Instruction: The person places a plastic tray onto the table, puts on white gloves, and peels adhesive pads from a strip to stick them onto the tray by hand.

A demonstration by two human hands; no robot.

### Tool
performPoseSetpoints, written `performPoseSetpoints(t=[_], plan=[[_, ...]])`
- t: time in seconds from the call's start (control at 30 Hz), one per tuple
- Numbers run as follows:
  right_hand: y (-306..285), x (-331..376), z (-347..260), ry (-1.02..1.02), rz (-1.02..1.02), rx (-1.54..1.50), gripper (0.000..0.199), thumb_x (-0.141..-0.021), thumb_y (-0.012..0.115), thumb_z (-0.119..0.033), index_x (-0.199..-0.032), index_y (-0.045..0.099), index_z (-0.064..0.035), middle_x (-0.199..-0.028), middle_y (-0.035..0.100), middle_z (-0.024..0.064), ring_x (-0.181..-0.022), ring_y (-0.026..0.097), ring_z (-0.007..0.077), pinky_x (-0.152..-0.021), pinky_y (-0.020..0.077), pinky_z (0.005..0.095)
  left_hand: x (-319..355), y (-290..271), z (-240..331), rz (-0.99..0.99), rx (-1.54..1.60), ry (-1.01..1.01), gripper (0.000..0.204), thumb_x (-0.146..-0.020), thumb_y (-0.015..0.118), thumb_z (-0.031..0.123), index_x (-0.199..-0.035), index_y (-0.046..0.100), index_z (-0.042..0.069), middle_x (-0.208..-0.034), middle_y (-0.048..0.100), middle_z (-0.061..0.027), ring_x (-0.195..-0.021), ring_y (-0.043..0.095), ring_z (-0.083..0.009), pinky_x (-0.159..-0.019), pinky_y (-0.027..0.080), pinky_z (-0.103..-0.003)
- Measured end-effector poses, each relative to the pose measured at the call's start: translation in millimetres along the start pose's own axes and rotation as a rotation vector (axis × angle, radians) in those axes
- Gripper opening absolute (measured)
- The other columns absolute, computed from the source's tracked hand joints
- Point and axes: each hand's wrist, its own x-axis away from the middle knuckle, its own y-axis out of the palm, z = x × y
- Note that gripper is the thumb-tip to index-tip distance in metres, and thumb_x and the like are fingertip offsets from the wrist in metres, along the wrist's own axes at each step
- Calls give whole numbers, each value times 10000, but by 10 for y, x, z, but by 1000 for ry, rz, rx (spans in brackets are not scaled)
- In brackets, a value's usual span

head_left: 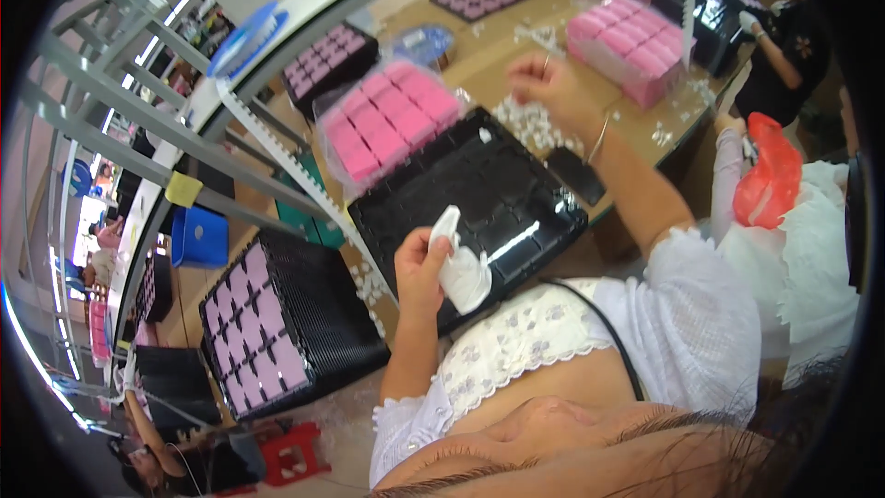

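Note:
My left hand is closed around a soft-looking white bundle, with one end sticking up past the thumb; its exact kind is unclear. It hangs over the near edge of a shiny black plastic tray with moulded compartments. One small white piece lies on the tray's far part. Beyond the tray, my right hand is raised with its fingers curled together, above a loose pile of small white pieces. Whatever those fingers hold, if anything, is too small to make out.
Pink foam blocks in clear film stand beyond the tray, with another pink stack at the right. Black trays with lilac squares are stacked at the left. A grey metal frame rises there. Co-workers sit on both sides.

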Motion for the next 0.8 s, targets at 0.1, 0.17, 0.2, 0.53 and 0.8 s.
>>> performPoseSetpoints(t=[0.1, 0.17, 0.2, 0.53, 0.8], plan=[[-344, -251, -215, -95, 73, 32, 187, -801, 638, -91, -957, 591, 1, -772, 609, 37, -669, 566, 90, -615, 479, 217, -55, 146, -67, 20, 57, 59, 109, -833, 619, 116, -855, 567, 24, -752, 582, -15, -665, 521, -66, -619, 418, -205], [-570, -393, -232, -112, 56, 3, 185, -807, 632, -90, -965, 589, -4, -789, 603, 28, -679, 563, 83, -621, 474, 210, -128, 195, -163, 53, 50, 82, 110, -836, 616, 114, -864, 567, 20, -754, 583, -19, -672, 523, -69, -628, 422, -205], [-650, -420, -253, -153, 34, -15, 184, -812, 625, -89, -973, 586, -9, -805, 597, 19, -689, 560, 77, -628, 468, 202, -157, 206, -215, 64, 53, 89, 110, -836, 615, 113, -866, 567, 19, -754, 583, -20, -675, 524, -70, -631, 422, -205], [-1036, -235, -257, -79, 116, 105, 181, -811, 624, -87, -967, 584, -3, -784, 600, 28, -673, 571, 83, -617, 477, 206, -347, 178, -322, 66, -7, 23, 103, -833, 611, 106, -857, 555, 22, -749, 570, -19, -678, 526, -87, -646, 420, -221], [-832, 78, -187, 12, 125, 24, 174, -803, 627, -66, -943, 557, 11, -748, 602, 46, -633, 577, 85, -583, 483, 208, -477, 279, -279, -31, 20, -17, 102, -834, 610, 100, -862, 554, 20, -740, 568, -25, -673, 525, -92, -650, 425, -220]])
